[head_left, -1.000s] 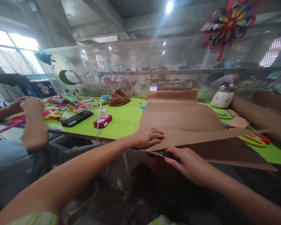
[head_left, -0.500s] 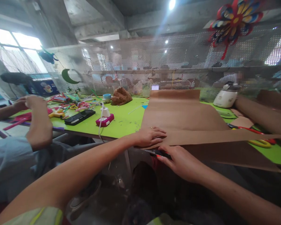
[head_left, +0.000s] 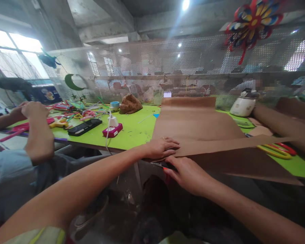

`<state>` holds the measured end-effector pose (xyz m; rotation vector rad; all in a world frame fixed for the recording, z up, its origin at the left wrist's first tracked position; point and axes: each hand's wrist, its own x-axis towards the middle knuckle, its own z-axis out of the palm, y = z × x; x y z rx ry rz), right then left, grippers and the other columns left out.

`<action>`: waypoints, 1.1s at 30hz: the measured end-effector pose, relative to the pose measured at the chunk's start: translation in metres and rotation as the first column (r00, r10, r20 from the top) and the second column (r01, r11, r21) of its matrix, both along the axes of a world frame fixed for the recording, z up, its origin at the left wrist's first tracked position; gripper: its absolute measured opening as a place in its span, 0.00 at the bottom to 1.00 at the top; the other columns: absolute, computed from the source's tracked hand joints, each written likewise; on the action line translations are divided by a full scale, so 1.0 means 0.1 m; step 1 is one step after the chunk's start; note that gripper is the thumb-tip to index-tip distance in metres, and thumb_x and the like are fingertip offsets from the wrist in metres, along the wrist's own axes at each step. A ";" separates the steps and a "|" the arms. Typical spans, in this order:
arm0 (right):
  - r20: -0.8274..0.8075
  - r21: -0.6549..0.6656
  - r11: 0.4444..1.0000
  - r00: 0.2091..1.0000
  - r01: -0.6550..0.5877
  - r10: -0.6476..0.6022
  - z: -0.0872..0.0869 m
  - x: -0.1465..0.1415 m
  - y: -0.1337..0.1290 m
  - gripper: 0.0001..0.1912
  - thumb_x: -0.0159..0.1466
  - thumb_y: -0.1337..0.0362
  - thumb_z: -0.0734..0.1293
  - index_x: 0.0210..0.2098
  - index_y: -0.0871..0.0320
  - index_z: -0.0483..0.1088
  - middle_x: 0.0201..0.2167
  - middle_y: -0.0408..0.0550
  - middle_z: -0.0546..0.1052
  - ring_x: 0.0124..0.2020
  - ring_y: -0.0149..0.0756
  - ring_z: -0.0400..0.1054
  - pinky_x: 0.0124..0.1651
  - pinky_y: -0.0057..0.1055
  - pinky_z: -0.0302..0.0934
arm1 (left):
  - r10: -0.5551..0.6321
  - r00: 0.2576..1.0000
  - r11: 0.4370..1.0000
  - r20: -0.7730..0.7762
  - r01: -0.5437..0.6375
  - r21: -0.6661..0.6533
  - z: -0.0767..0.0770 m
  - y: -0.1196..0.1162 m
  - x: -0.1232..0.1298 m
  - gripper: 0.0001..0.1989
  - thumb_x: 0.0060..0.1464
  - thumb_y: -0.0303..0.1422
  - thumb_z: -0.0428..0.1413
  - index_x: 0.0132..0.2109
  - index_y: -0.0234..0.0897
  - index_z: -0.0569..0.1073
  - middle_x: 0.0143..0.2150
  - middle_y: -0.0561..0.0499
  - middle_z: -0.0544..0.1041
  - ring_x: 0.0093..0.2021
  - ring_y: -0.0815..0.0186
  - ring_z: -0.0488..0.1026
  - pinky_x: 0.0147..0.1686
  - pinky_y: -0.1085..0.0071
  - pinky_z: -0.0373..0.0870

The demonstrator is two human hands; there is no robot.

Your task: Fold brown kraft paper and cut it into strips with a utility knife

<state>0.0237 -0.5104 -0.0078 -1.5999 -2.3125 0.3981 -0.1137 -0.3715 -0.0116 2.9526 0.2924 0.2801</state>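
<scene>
Along the near edge of one brown paper [head_left: 193, 123], laid on one green table [head_left: 134, 130]: one left hand [head_left: 162, 148] open, palm down on the paper; just beside it, one right hand [head_left: 186, 171] closed around one cutter [head_left: 169, 165] (mostly hidden). Left of the paper: one pink socket [head_left: 114, 131], one black case [head_left: 85, 127]. Right of it: one white bottle [head_left: 242, 105], one pair of scissors [head_left: 274, 153], partly covered.
</scene>
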 end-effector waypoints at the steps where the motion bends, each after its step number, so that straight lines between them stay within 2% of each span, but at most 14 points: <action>1: 0.005 0.008 1.000 1.000 0.001 -0.001 0.00 -0.01 0.00 0.12 0.66 0.59 0.61 0.45 0.56 0.70 0.43 0.53 0.78 0.47 0.47 0.71 0.44 0.35 0.60 | 0.002 1.000 1.000 -0.005 -0.002 -0.001 0.01 -0.01 0.00 0.19 0.65 0.34 0.46 0.58 0.31 0.68 0.60 0.43 0.68 0.61 0.61 0.61 0.61 0.65 0.55; 6: 0.025 0.025 1.000 1.000 0.008 -0.009 0.00 -0.05 -0.02 0.11 0.66 0.60 0.60 0.45 0.55 0.69 0.39 0.51 0.78 0.42 0.45 0.73 0.41 0.34 0.60 | 0.013 1.000 1.000 -0.010 -0.013 -0.007 0.03 -0.02 -0.01 0.19 0.65 0.34 0.46 0.58 0.31 0.67 0.60 0.43 0.68 0.61 0.62 0.61 0.62 0.65 0.55; 11: 0.048 0.066 0.998 0.998 0.024 -0.027 -0.01 -0.07 -0.08 0.12 0.67 0.60 0.59 0.46 0.55 0.69 0.41 0.52 0.78 0.43 0.46 0.72 0.40 0.35 0.59 | -0.005 1.000 1.000 -0.005 0.005 0.003 -0.01 0.03 -0.01 0.19 0.64 0.35 0.46 0.58 0.33 0.67 0.60 0.43 0.68 0.61 0.62 0.61 0.62 0.64 0.54; 14: 0.029 0.043 0.998 0.999 -0.045 0.044 -0.03 -0.11 -0.19 0.11 0.66 0.59 0.61 0.43 0.55 0.71 0.40 0.51 0.78 0.42 0.45 0.72 0.39 0.33 0.59 | -0.003 1.000 1.000 -0.016 0.003 -0.005 -0.02 0.04 0.00 0.19 0.65 0.36 0.46 0.59 0.32 0.67 0.61 0.42 0.67 0.61 0.62 0.61 0.62 0.64 0.53; 17: 0.002 -0.040 0.992 0.993 -0.115 0.116 0.01 -0.10 -0.38 0.09 0.64 0.58 0.63 0.39 0.53 0.72 0.36 0.48 0.78 0.37 0.43 0.73 0.36 0.32 0.59 | 0.005 1.000 1.000 -0.020 -0.005 -0.018 0.00 0.03 -0.01 0.20 0.65 0.36 0.45 0.59 0.33 0.66 0.61 0.43 0.67 0.62 0.63 0.60 0.63 0.64 0.52; 20: -0.116 -0.125 0.980 0.983 -0.157 0.143 0.17 0.12 -0.52 0.09 0.63 0.58 0.64 0.41 0.50 0.73 0.36 0.43 0.79 0.36 0.39 0.73 0.37 0.30 0.61 | 0.033 0.999 0.999 -0.024 -0.033 -0.015 0.00 0.02 -0.02 0.20 0.65 0.39 0.44 0.60 0.36 0.66 0.62 0.44 0.66 0.63 0.63 0.59 0.63 0.64 0.51; 22: -0.220 -0.122 0.985 0.971 -0.126 0.097 0.33 0.42 -0.50 0.11 0.64 0.57 0.63 0.44 0.49 0.73 0.40 0.42 0.79 0.40 0.36 0.72 0.42 0.29 0.63 | 0.081 0.996 0.997 -0.029 -0.081 0.006 -0.01 0.02 -0.04 0.22 0.65 0.41 0.43 0.60 0.37 0.65 0.63 0.43 0.64 0.64 0.60 0.57 0.63 0.62 0.51; 24: -0.277 -0.047 0.999 0.961 -0.009 -0.004 0.46 0.82 -0.34 0.15 0.65 0.54 0.62 0.47 0.50 0.73 0.44 0.44 0.78 0.43 0.37 0.71 0.44 0.30 0.63 | 0.130 0.991 0.991 -0.037 -0.130 0.021 -0.02 0.02 -0.05 0.24 0.65 0.44 0.43 0.61 0.38 0.64 0.64 0.42 0.62 0.66 0.57 0.54 0.63 0.60 0.51; 25: -0.282 0.019 0.996 0.956 0.086 -0.077 0.50 1.03 -0.21 0.17 0.64 0.54 0.62 0.48 0.53 0.73 0.43 0.47 0.78 0.42 0.38 0.72 0.42 0.30 0.64 | 0.149 0.988 0.989 -0.041 -0.149 0.022 -0.02 0.01 -0.06 0.25 0.64 0.46 0.42 0.62 0.38 0.64 0.65 0.41 0.61 0.66 0.56 0.54 0.64 0.59 0.50; 26: -0.281 0.083 0.982 0.949 0.171 -0.141 0.51 1.24 -0.05 0.19 0.63 0.52 0.63 0.48 0.55 0.72 0.39 0.49 0.79 0.38 0.38 0.72 0.38 0.31 0.65 | 0.163 0.986 0.987 -0.046 -0.162 0.019 -0.01 0.00 -0.06 0.26 0.64 0.47 0.42 0.62 0.39 0.63 0.65 0.41 0.60 0.66 0.55 0.54 0.64 0.59 0.50; 28: -0.295 0.101 0.932 0.905 0.348 -0.306 0.49 1.58 0.35 0.22 0.62 0.52 0.63 0.49 0.59 0.71 0.26 0.46 0.77 0.24 0.35 0.69 0.26 0.29 0.63 | 0.180 0.982 0.984 -0.055 -0.180 0.006 0.02 -0.02 -0.07 0.27 0.63 0.48 0.43 0.63 0.40 0.61 0.66 0.41 0.59 0.66 0.55 0.54 0.64 0.59 0.50; 30: -0.279 0.104 0.909 0.889 0.403 -0.362 0.44 1.79 0.76 0.20 0.62 0.55 0.63 0.49 0.61 0.71 0.23 0.44 0.75 0.20 0.33 0.67 0.24 0.29 0.62 | 0.195 0.979 0.980 -0.058 -0.196 -0.014 0.07 -0.05 -0.08 0.27 0.62 0.49 0.44 0.64 0.42 0.61 0.66 0.43 0.59 0.66 0.54 0.55 0.63 0.58 0.51; 33: -0.262 0.143 0.884 0.879 0.444 -0.399 0.37 1.93 1.22 0.17 0.64 0.56 0.63 0.47 0.60 0.71 0.29 0.46 0.77 0.27 0.33 0.71 0.32 0.31 0.66 | 0.221 0.974 0.973 -0.055 -0.224 -0.054 0.12 -0.07 -0.09 0.28 0.61 0.49 0.45 0.64 0.43 0.59 0.65 0.44 0.59 0.64 0.55 0.57 0.62 0.60 0.54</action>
